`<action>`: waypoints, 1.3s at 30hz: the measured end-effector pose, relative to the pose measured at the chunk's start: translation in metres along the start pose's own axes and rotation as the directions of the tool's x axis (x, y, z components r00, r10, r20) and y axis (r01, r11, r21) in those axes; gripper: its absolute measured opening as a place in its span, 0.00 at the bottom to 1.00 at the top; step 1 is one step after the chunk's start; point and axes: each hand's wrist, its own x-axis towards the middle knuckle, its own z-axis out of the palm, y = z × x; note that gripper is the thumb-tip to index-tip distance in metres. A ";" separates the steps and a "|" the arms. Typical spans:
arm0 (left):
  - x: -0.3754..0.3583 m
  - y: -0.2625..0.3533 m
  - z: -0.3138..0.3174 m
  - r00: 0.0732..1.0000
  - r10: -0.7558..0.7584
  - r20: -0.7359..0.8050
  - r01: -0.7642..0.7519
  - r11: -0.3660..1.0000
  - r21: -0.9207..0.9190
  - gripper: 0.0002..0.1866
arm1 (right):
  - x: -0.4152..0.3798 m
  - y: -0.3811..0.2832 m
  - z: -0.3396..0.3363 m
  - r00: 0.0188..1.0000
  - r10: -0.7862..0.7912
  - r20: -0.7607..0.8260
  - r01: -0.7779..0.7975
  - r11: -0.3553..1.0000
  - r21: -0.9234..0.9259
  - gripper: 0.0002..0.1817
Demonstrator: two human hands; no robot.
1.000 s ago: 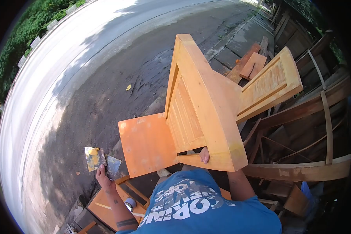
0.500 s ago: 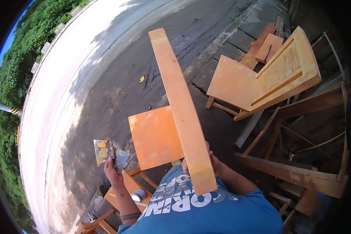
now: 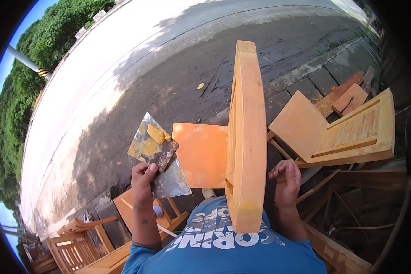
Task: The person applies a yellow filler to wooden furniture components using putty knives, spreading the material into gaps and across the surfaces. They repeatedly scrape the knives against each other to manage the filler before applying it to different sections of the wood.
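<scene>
My left hand (image 3: pixel 144 182) is closed on a thin metal putty plate (image 3: pixel 173 178), its thumb near a rough brown strip across the plate's middle. A lump of yellow putty (image 3: pixel 155 134) sits on the far half, with smears around it. In front of me stands a wooden chair with an orange seat (image 3: pixel 198 155). Its tall backrest (image 3: pixel 250 128) rises towards me, top rail near my shirt. To the right of that backrest, apart from it, my right hand (image 3: pixel 285 181) holds nothing; its fingers are loosely bent.
A second wooden chair (image 3: pixel 301 125) stands at right, beside stacked boards (image 3: pixel 351 98). Wooden framing (image 3: pixel 338 249) lies at lower right. At lower left are a small wooden stool (image 3: pixel 128 205), a can (image 3: pixel 158 211) and a slatted chair (image 3: pixel 75 251). A paved road (image 3: pixel 77 137) runs beyond.
My right hand has let go of the backrest and moved off to its right. My left hand has raised the putty plate closer to the seat. The view has turned.
</scene>
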 end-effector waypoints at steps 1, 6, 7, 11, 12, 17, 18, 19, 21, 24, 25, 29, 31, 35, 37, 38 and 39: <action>-0.008 0.013 0.014 1.000 0.000 0.014 0.000 1.000 0.014 0.10 | 0.006 -0.012 0.009 0.997 -0.067 0.030 0.068 0.998 -0.009 0.17; -0.019 0.034 0.038 0.970 -0.045 0.237 0.068 0.993 -0.093 0.09 | 0.032 -0.063 0.069 0.879 -0.297 0.372 0.417 0.858 -0.300 0.16; -0.021 0.038 0.044 0.962 -0.059 0.266 0.091 0.990 -0.112 0.08 | 0.034 -0.073 0.079 0.845 -0.323 0.426 0.491 0.784 -0.379 0.16; -0.029 0.055 0.057 0.950 -0.020 0.311 0.090 0.973 -0.212 0.10 | 0.033 -0.100 0.115 0.751 -0.211 0.625 0.614 0.572 -0.544 0.16; -0.027 0.056 0.056 0.933 0.005 0.361 0.076 0.974 -0.211 0.11 | 0.034 -0.102 0.121 0.735 -0.138 0.663 0.612 0.558 -0.561 0.16; -0.026 0.070 0.068 0.938 0.071 0.339 0.022 0.964 -0.264 0.10 | 0.039 -0.093 0.143 0.745 -0.105 0.658 0.554 0.646 -0.525 0.16; -0.024 0.071 0.068 0.940 0.078 0.331 0.012 0.965 -0.264 0.10 | 0.040 -0.089 0.144 0.772 -0.088 0.629 0.492 0.710 -0.504 0.15; -0.023 0.071 0.068 0.943 0.086 0.323 0.002 0.965 -0.262 0.10 | 0.040 -0.086 0.145 0.796 -0.068 0.601 0.425 0.770 -0.476 0.14; -0.021 0.072 0.069 0.954 0.100 0.284 -0.027 0.968 -0.250 0.09 | 0.040 -0.088 0.150 0.817 -0.126 0.563 0.427 0.787 -0.444 0.12; -0.018 0.068 0.071 0.962 0.137 0.236 -0.085 0.972 -0.221 0.08 | 0.041 -0.086 0.152 0.856 -0.181 0.484 0.407 0.814 -0.415 0.11; -0.017 0.067 0.072 0.962 0.153 0.224 -0.106 0.972 -0.208 0.08 | 0.042 -0.085 0.151 0.870 -0.195 0.453 0.397 0.823 -0.407 0.11; -0.017 0.072 0.082 0.956 0.142 0.259 -0.094 0.978 -0.189 0.09 | 0.043 -0.085 0.148 0.872 -0.266 0.410 0.441 0.791 -0.424 0.11; -0.011 0.069 0.086 0.957 0.145 0.252 -0.093 0.974 -0.207 0.08 | 0.047 -0.082 0.146 0.846 -0.307 0.435 0.496 0.752 -0.435 0.10; -0.004 0.073 0.088 0.907 0.081 0.414 -0.048 0.995 -0.090 0.12 | 0.052 -0.074 0.142 0.911 -0.232 0.341 0.339 0.892 -0.300 0.09; -0.002 0.078 0.091 0.908 0.008 0.419 0.022 0.998 -0.066 0.23 | 0.054 -0.081 0.141 0.967 -0.092 0.236 0.107 0.993 -0.055 0.08; -0.002 0.080 0.096 0.915 0.042 0.400 -0.003 0.995 -0.098 0.25 | 0.059 -0.084 0.136 0.962 -0.109 0.251 0.111 0.994 0.007 0.09; -0.003 0.080 0.098 0.922 0.073 0.380 -0.025 0.991 -0.130 0.27 | 0.060 -0.090 0.135 0.976 -0.049 0.211 0.023 0.992 0.124 0.08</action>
